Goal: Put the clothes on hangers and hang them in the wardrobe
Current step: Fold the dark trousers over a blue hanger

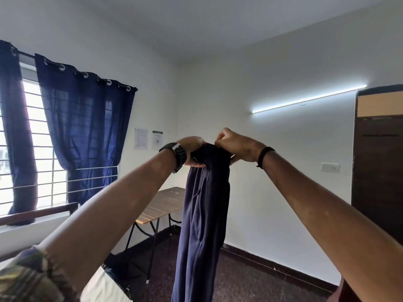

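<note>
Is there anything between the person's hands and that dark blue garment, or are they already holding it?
Nothing stands between them. The left hand and the right hand both have a grip on the bunched top of the dark blue garment, which hangs down freely. No hanger is visible in this view.

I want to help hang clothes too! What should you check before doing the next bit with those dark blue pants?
1. Left hand grips the top of the dark navy fabric garment: ok.
2. Right hand pinches the same bunched top: ok.
3. Garment hangs straight down, untangled: ok.
4. Hanger inside or under the fabric: cannot tell.
5. Bottom hem off the dark floor: cannot tell, out of frame.
6. Brown wooden wardrobe open: cannot tell.
</note>
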The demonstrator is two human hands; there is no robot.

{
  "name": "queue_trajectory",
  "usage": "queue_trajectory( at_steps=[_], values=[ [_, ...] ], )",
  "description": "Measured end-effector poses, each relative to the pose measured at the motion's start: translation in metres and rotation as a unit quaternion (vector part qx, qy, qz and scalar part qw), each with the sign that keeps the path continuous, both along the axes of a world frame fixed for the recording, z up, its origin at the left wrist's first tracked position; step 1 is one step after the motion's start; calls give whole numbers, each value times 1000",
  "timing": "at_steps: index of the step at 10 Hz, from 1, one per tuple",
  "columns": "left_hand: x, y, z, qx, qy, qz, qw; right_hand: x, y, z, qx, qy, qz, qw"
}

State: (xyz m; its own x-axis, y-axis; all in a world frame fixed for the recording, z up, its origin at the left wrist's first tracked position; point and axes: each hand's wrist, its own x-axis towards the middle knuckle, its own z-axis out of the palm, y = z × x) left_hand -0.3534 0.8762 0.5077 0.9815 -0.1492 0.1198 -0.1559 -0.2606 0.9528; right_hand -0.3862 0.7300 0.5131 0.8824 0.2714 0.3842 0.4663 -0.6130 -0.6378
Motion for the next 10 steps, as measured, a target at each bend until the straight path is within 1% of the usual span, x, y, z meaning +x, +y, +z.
queue_trajectory(
  at_steps=[1, 2, 3, 4, 5, 6, 7, 8, 9, 10],
  values=[
    [-6, 2, 12, -54, -20, 4, 998, -4, -6, 0, 48, 51, 71, 995],
    [-8, 3, 21, -119, -17, -25, 992, 0, -12, -3, 42, 3, 98, 994],
    [-11, 0, 27, -201, -30, -52, 978, 14, -14, 0, 142, -70, 34, 987],
    [-15, -4, 33, -12, -92, -25, 995, 22, -6, -2, 288, -100, 5, 952],
    [-21, -5, 40, 151, -114, 46, 981, 23, 5, -9, 326, -148, -44, 933],
    [-23, -5, 46, 62, -46, 13, 997, 20, 13, -19, 342, -132, -6, 930],
    [-18, -2, 48, 123, -55, -31, 990, 18, 16, -23, 313, -127, 46, 940],
    [-16, 3, 55, 235, -89, -56, 966, 18, 14, -24, 290, -144, 63, 944],
    [-14, -2, 67, 217, -116, -45, 968, 19, 14, -26, 283, -219, -1, 934],
    [-4, -17, 73, 194, -96, -28, 976, 22, 3, -30, 211, -200, -64, 955]
  ],
)
